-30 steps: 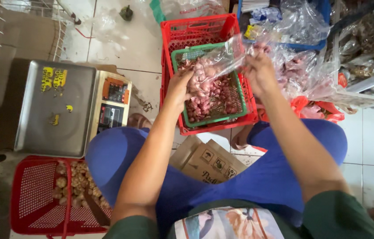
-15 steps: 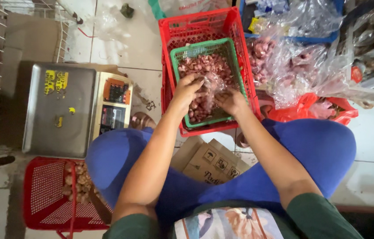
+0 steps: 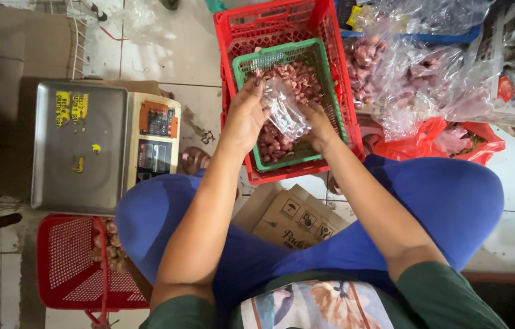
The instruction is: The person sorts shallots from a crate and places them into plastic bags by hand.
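Observation:
A small clear plastic bag [image 3: 286,108] hangs between my two hands over a green basket [image 3: 324,72] heaped with small reddish shallots [image 3: 297,76]. My left hand [image 3: 244,116] pinches the bag's upper left edge. The bag's lower right side is gripped by my right hand [image 3: 318,125]. The bag looks nearly empty. The green basket sits inside a larger red plastic crate [image 3: 238,27] on the tiled floor, just beyond my knees in blue trousers.
A digital scale [image 3: 81,146] with a steel pan stands at the left. A red basket [image 3: 68,268] with pale bulbs lies bottom left. Filled clear plastic bags [image 3: 404,73] and a red bag [image 3: 440,137] pile at the right. A cardboard box [image 3: 291,222] rests between my legs.
My hands came down from a filled bag held high at the right to the green basket. They now hold a small, nearly empty bag above the shallots.

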